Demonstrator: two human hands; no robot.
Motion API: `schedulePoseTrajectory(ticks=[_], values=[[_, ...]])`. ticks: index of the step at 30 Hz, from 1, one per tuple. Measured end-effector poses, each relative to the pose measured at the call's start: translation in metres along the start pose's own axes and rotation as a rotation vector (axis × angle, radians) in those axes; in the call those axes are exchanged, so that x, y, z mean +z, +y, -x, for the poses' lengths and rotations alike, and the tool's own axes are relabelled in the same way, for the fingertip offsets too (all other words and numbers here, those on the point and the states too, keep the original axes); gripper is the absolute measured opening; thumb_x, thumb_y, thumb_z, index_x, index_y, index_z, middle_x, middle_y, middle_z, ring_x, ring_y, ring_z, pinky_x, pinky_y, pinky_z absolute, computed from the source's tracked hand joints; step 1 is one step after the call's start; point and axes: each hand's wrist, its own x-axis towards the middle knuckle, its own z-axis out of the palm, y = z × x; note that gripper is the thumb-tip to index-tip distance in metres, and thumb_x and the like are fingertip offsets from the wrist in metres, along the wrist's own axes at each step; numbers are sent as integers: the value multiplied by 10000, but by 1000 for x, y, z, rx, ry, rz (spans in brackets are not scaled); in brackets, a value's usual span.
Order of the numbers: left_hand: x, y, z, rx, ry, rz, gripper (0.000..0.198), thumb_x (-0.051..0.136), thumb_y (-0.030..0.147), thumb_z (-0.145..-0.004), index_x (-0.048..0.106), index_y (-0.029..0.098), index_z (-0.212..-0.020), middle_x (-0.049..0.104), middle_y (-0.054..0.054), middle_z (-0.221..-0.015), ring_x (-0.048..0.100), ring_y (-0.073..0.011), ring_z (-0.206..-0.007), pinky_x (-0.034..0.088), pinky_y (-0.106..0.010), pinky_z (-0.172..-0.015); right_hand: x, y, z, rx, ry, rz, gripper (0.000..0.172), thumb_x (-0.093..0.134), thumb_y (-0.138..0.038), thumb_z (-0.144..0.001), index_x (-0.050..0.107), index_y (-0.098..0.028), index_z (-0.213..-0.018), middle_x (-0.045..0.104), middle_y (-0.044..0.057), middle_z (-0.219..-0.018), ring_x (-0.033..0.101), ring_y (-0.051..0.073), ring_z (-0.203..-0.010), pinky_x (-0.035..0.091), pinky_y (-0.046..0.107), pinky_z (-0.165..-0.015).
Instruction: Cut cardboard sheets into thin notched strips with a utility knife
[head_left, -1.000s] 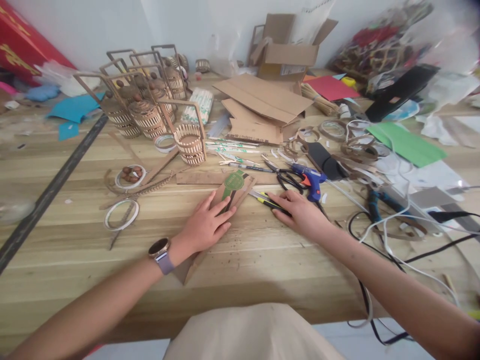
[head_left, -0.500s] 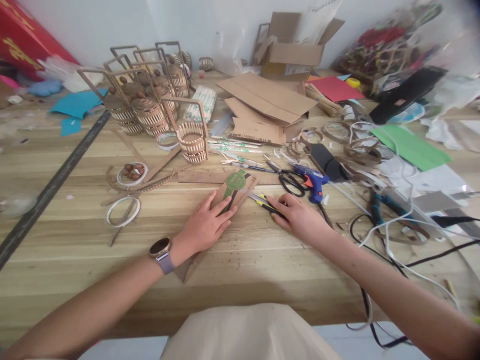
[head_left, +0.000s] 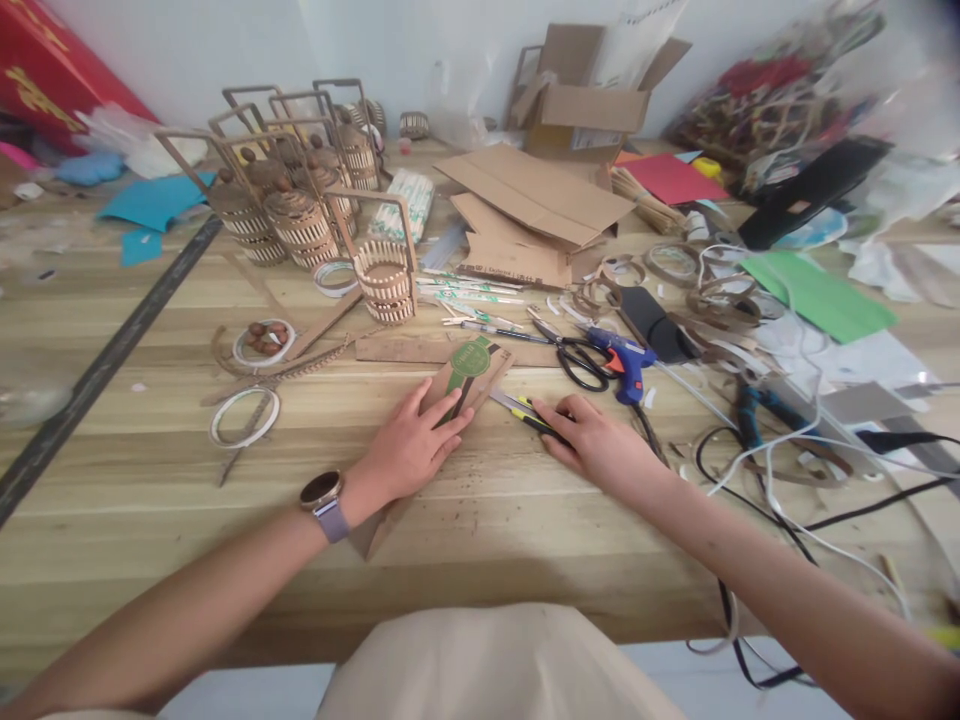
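Near the wooden desk's front edge (head_left: 270, 642), the left hand (head_left: 409, 440) pressed, unclenched, on brown cardboard (head_left: 474, 366). The right hand (head_left: 606, 440) grasped a yellow-black knife (head_left: 524, 410); cutting seemed unfinished.

Cardboard strip (head_left: 474, 364) on a wooden table (head_left: 525, 550), utility knife (head_left: 528, 411) just beside it
The brown strip, printed with a green roundel, slants away rightward; the yellow-and-black knife, blade out, points at its right edge.
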Motion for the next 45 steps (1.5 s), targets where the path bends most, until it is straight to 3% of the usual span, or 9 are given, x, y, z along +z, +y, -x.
schedulePoseTrajectory(ticks=[4,12,16,22,28,37,41,45], values=[[0,-1,0,2,-14,12,427,343,314,-1046,523,197,-1416,492,-119,-1489,346,-300,-1431,311,-610,-1152,-3,-7,-4,1,-34,3,466,443,-307,-968,516,-185,-1412,596,125,-1080,644,239,-944,551,304,-690],[-4,-5,-1,9,-15,-2,419,365,315,-1031,565,213,-1385,473,-131,-1475,297,-378,-1412,344,-602,-1116,1,-14,20,-42,-31,-13,457,452,-318,-970,508,-222,-1414,597,107,-1075,633,218,-919,549,297,-697],[-16,-22,-17,85,-125,5,474,472,487,-979,562,258,-1384,424,-165,-1477,376,-388,-1344,347,-604,-1088,-2,-14,17,-30,-60,-45,468,466,-303,-964,499,-207,-1421,594,106,-1078,638,206,-880,546,306,-711],[-24,-47,-47,210,-391,49,784,514,690,-872,266,373,-1544,131,-125,-1646,46,-475,-1478,152,-674,-1135,-6,-18,6,-46,-85,-43,463,464,-298,-969,498,-212,-1423,594,110,-1103,635,188,-829,534,290,-674],[-25,-45,-50,184,-462,27,805,507,696,-872,256,347,-1553,98,-134,-1655,23,-486,-1479,117,-653,-1151,-2,-24,16,-98,-56,-31,463,489,-287,-964,496,-194,-1418,595,112,-1090,646,206,-871,551,308,-686],[-23,-47,-50,195,-455,33,725,440,666,-924,254,355,-1552,104,-119,-1658,22,-476,-1483,111,-674,-1142,1,-43,18,-148,-26,-22,432,474,-292,-968,511,-175,-1382,604,100,-1035,628,183,-812,548,292,-667],[-18,-48,-49,195,-407,20,550,325,547,-1012,295,379,-1535,146,-86,-1656,56,-438,-1493,121,-671,-1145,1,-49,27,-173,6,-12,425,492,-274,-956,523,-152,-1362,607,97,-992,629,201,-838,544,292,-634],[-15,-47,-47,188,-377,2,511,342,480,-1028,319,375,-1527,165,-77,-1653,57,-423,-1496,120,-660,-1153,2,-57,23,-188,20,1,414,513,-261,-942,545,-153,-1340,612,91,-978,630,201,-829,529,282,-603]])
